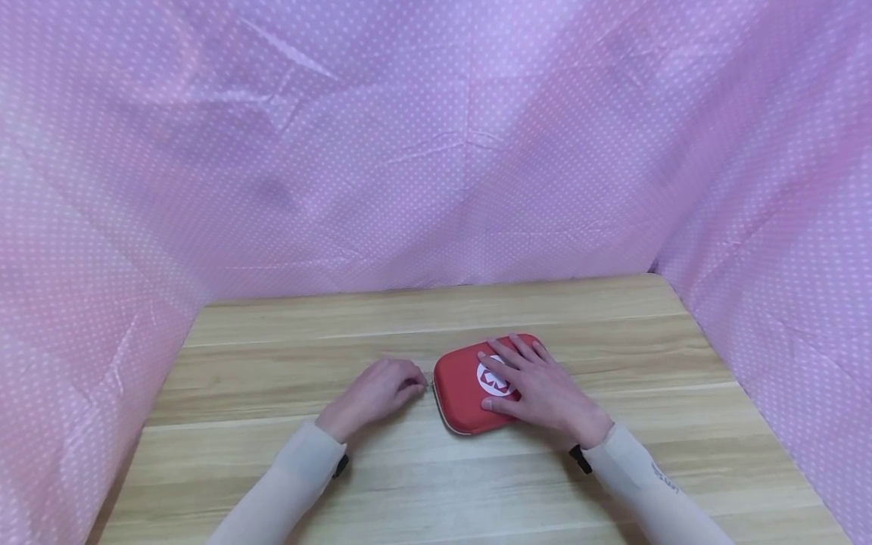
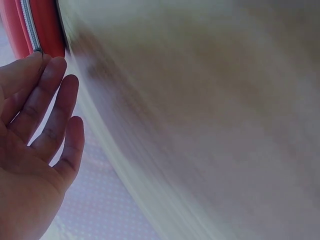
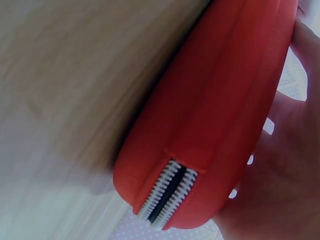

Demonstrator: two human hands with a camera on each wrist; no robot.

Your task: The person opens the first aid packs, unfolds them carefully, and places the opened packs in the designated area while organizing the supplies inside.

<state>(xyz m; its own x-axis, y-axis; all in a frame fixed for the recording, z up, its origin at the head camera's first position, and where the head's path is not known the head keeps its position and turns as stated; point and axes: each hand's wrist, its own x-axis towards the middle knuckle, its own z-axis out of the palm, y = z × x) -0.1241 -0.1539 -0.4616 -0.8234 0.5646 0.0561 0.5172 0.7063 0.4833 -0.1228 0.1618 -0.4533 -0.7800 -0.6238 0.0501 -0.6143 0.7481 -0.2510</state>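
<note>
A red zippered hard case (image 1: pixel 458 386) with a white round emblem (image 1: pixel 492 378) lies flat on the wooden table. Over its right part my right hand (image 1: pixel 548 390) rests with fingers spread, covering some of the emblem. At the left end, my left hand (image 1: pixel 378 390) pinches the zipper pull between thumb and index finger, mostly hiding it; the other fingers are loosely bent. In the left wrist view the zipper (image 2: pixel 30 25) runs up from those fingertips along the case's side. Parted zipper teeth (image 3: pixel 167 192) with a dark gap between them show in the right wrist view.
The light wood table (image 1: pixel 286 333) extends around the case on all sides. Pink polka-dot cloth (image 1: pixel 422 151) hangs behind the table and along both sides. Dark bands (image 1: pixel 580 459) show at the wrists, by the pale sleeves.
</note>
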